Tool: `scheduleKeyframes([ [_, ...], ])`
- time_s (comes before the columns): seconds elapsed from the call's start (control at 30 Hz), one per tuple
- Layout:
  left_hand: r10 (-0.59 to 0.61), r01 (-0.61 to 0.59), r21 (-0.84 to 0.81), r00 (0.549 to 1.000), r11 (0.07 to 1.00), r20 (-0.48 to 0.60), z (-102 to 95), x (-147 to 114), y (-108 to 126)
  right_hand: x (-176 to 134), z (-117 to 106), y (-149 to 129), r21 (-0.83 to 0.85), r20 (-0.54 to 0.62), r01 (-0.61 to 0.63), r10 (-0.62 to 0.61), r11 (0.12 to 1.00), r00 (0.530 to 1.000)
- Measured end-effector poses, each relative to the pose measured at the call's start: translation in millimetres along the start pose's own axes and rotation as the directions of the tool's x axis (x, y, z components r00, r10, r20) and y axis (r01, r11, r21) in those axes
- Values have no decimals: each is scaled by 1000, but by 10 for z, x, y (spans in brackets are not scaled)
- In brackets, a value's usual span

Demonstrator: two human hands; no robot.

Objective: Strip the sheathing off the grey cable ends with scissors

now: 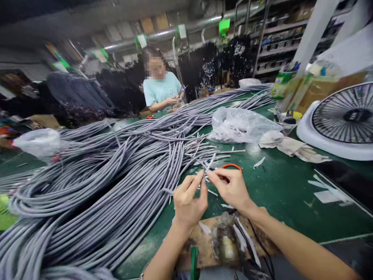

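Note:
My left hand (190, 198) is closed in a pinch, and a grey cable (166, 191) runs into it from the pile. Close beside it, fingertips almost meeting, my right hand (231, 188) also pinches at the cable's end; what its fingers hold is too small to make out. An orange handle loop (232, 166) shows just behind my right hand. A white strip (211, 161) stands out beyond the fingertips. The big bundle of grey cables (140, 171) covers the table to the left, with cut ends near my hands.
Below my hands lies a wooden board (204, 252) with a stained lump and wires. A clear plastic bag (241, 124), a cloth glove (291, 146) and a fan (344, 116) are at right. Across the green table (279, 186) sits a person (163, 89).

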State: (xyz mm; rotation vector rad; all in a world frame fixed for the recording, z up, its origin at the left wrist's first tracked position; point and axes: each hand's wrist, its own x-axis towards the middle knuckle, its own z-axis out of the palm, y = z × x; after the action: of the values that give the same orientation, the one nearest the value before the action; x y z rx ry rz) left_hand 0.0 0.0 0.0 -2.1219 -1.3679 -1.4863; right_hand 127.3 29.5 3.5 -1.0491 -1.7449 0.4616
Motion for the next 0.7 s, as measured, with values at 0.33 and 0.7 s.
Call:
scheduleKeyframes([
  [0.33,-537,596,-232,798,768,272,76,152,-164,-168,-8,-197,-117,-77,453,-463,884,883],
  [0.7,-329,330,-229,943,916,43,-199,137,-78,-49,-51,-62,-299,-113,322,-368,898,923],
])
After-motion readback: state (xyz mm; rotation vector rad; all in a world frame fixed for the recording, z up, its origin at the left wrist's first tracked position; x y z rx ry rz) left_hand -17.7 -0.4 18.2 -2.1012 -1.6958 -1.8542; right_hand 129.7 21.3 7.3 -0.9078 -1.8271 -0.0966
